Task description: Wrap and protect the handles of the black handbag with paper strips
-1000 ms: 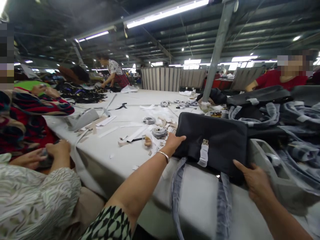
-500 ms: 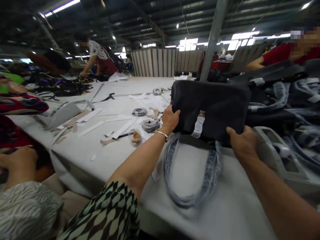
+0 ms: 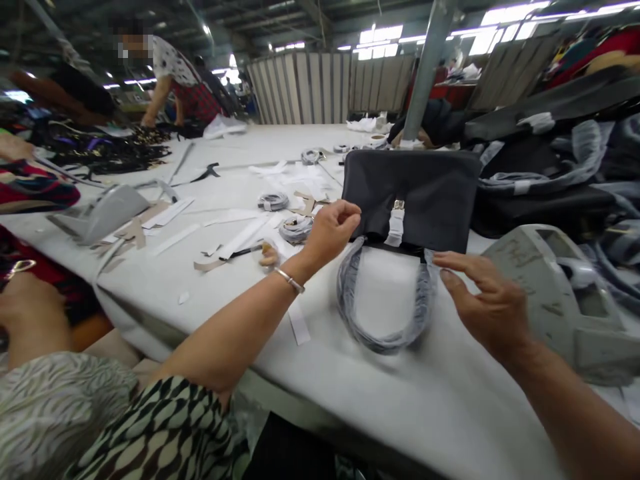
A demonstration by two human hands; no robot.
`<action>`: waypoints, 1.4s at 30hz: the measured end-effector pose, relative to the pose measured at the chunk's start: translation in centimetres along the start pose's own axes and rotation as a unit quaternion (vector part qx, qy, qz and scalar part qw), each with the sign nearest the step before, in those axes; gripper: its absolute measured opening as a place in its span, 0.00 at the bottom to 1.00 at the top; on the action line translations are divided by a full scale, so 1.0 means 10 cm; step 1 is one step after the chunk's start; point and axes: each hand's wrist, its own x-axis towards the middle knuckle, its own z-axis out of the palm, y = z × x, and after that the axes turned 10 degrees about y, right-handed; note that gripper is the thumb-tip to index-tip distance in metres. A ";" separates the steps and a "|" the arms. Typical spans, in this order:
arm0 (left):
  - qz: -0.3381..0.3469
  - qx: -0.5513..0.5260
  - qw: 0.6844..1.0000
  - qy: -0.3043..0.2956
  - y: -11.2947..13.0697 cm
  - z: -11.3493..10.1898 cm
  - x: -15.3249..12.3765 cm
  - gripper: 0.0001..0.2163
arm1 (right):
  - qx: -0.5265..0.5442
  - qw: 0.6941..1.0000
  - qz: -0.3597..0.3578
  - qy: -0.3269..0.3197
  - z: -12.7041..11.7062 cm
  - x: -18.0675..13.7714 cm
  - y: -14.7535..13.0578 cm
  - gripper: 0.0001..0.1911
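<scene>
A dark handbag (image 3: 425, 197) lies on the white table (image 3: 240, 293), its wrapped grey handles (image 3: 380, 337) looping towards me and a white-wrapped clasp strap (image 3: 396, 227) at its middle. My left hand (image 3: 327, 230) sits at the bag's near left corner with the fingers curled; I cannot make out anything in them. My right hand (image 3: 485, 303) hovers just off the bag's near right corner, fingers stretched out and apart, holding nothing.
Tape rolls (image 3: 296, 229) and paper strips (image 3: 235, 243) litter the table left of the bag. A grey plastic tray (image 3: 560, 300) stands at the right, with a pile of wrapped bags (image 3: 550, 167) behind. A person's arm (image 3: 30, 320) is at my left; another person (image 3: 170, 73) bends far off.
Both hands carried the bag, set it down flat on the table and let go of it. My right hand has drawn back and opened. The view has tilted downward.
</scene>
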 end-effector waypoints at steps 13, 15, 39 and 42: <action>0.230 0.170 0.847 -0.449 0.61 -0.43 -1.09 0.08 | 0.101 0.988 -0.074 -0.094 -0.34 -0.37 -0.23 0.11; 0.215 0.178 0.858 -0.431 0.57 -0.39 -1.06 0.07 | 0.098 0.977 -0.120 -0.145 -0.32 -0.45 -0.33 0.12; 0.407 0.284 0.757 -0.424 0.41 0.12 -0.82 0.05 | 0.053 0.961 -0.200 -0.185 -0.17 -0.55 -0.48 0.12; 0.394 0.281 0.752 -0.448 0.52 0.04 -0.82 0.07 | 0.071 0.962 -0.197 -0.176 -0.21 -0.51 -0.43 0.09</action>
